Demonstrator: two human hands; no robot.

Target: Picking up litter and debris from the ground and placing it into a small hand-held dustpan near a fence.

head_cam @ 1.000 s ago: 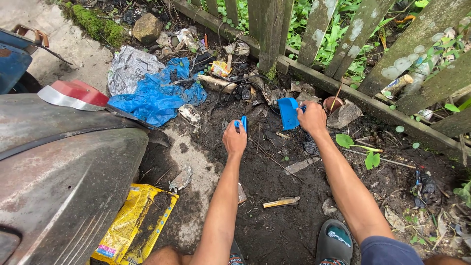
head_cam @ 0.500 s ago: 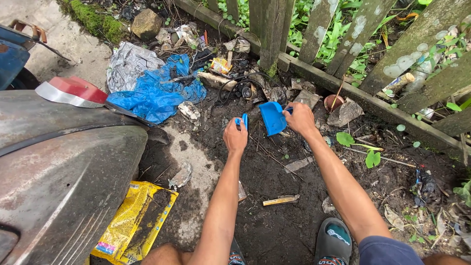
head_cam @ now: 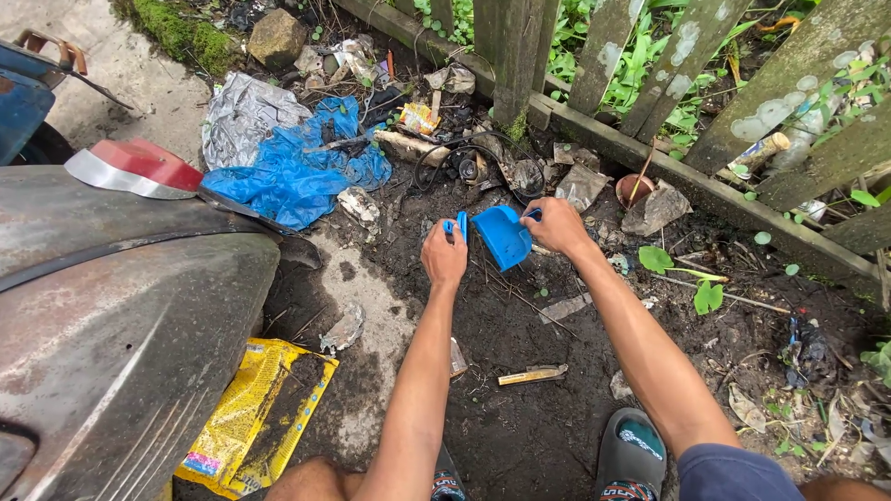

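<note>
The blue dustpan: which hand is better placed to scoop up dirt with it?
The right hand, probably: it already grips the blue dustpan by its handle, over the dirt. The left hand holds a small blue brush.

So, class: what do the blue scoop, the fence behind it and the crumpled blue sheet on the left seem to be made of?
Blue scoop, held by the right hand: probably moulded plastic, with an even, smooth, slightly glossy colour. Fence: weathered wood, with grain, grey-green staining and pale lichen patches. Crumpled blue sheet: likely thin plastic film, shiny with sharp creases. The left hand grips a small blue handle, seemingly plastic too.
</note>
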